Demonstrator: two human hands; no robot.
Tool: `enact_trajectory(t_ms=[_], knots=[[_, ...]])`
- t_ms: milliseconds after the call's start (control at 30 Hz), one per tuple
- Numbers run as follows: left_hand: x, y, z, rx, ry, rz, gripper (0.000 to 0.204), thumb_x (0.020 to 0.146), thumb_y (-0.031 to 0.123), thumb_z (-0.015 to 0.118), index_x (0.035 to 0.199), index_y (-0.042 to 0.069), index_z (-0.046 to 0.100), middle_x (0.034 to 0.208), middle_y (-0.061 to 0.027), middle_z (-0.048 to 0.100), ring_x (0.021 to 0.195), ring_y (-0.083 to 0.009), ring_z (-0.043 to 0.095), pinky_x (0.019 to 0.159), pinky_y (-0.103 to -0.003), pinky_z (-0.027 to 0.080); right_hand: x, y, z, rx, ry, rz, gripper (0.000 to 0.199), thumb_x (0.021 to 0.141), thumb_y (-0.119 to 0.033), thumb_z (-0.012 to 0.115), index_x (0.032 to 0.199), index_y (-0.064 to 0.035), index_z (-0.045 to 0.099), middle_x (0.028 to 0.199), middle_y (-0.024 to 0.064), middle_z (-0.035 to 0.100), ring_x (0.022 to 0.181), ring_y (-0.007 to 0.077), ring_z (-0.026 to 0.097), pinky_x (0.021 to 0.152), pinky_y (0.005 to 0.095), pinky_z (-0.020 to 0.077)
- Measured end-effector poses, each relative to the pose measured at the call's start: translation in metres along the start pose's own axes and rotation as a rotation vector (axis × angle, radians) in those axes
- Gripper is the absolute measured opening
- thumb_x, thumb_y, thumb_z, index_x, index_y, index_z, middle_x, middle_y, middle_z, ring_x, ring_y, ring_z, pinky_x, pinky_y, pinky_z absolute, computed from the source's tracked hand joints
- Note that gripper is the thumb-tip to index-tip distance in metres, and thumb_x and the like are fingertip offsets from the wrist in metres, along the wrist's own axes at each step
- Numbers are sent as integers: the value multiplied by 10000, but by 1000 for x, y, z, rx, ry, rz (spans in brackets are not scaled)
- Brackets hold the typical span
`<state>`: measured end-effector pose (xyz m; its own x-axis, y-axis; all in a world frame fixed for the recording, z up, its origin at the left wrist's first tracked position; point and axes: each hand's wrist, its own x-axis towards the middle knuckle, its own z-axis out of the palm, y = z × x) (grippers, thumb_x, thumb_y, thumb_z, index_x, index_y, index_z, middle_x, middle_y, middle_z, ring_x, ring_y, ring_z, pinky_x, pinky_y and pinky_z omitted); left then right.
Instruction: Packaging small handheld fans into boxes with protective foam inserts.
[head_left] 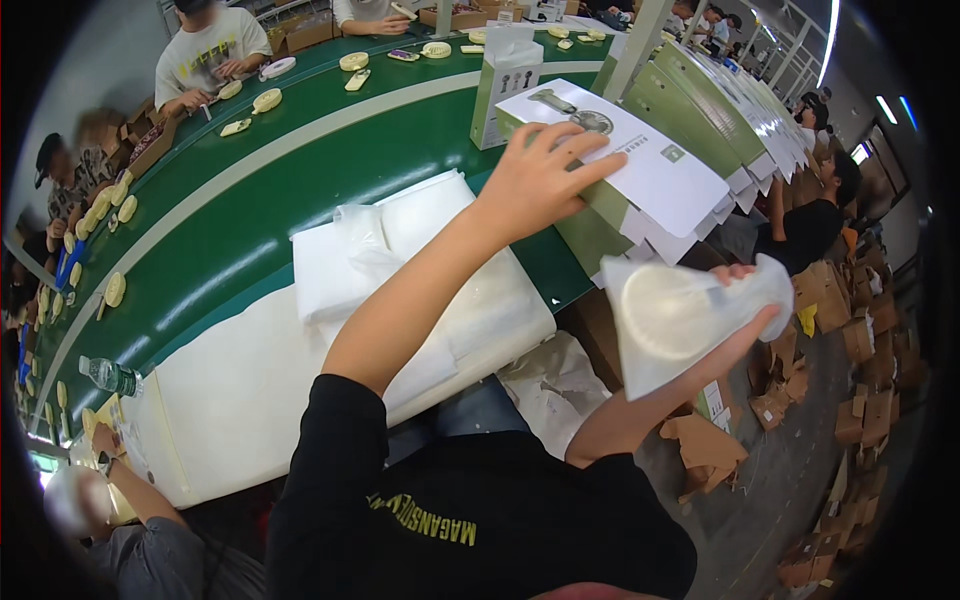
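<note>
My left hand (545, 180) reaches across to a green and white printed carton (640, 160). Its fingers lie over the white face and the thumb is bent at the near edge, gripping it. Loose flaps stick out at the carton's near right end. Off to the right, my right hand (745, 300) is closed around a translucent white plastic bag (690, 315). A pale round item shows through the bag, resembling the handheld fans on the belt. Part of that hand is hidden behind the plastic.
A white ledge (220, 400) carries a stack of white bags (400, 260) and borders the green conveyor (250, 190). Cream handheld fans (267, 100) lie along the belt. More cartons (700, 110) stand in a row behind. Torn cardboard (705, 450) litters the floor. Co-workers sit around.
</note>
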<state>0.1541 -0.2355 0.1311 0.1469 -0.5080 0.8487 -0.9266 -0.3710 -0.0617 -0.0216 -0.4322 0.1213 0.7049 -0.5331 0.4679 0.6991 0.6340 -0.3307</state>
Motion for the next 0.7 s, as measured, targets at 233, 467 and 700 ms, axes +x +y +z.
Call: enact_trajectory(t_ms=[233,467,700], knots=[[-35,-51,-68,-202,-9,-205,680,605,110,806,1225,142,527,1118,-55,605,1075,-263,562,872,-329,479,54,123,105,-764,123,-780,478,939,-353,484,1280,-24,420,1283,145,374,1199,309,382,983,441,334],[-135,-164,-98,-324,172,-897,701,789,273,729,1342,43,366,1285,-175,477,1169,-278,493,980,-368,406,-4,181,30,-1680,-639,-298,539,895,-274,565,1386,-156,378,1453,148,262,1318,366,243,1070,499,146],[-175,-199,-108,-621,102,-1177,635,913,198,578,1430,60,234,1363,-114,393,1208,-237,455,985,-339,392,-86,200,-77,-1766,-622,34,499,873,-250,563,1302,-28,438,1321,150,449,1229,333,368,1028,435,244]])
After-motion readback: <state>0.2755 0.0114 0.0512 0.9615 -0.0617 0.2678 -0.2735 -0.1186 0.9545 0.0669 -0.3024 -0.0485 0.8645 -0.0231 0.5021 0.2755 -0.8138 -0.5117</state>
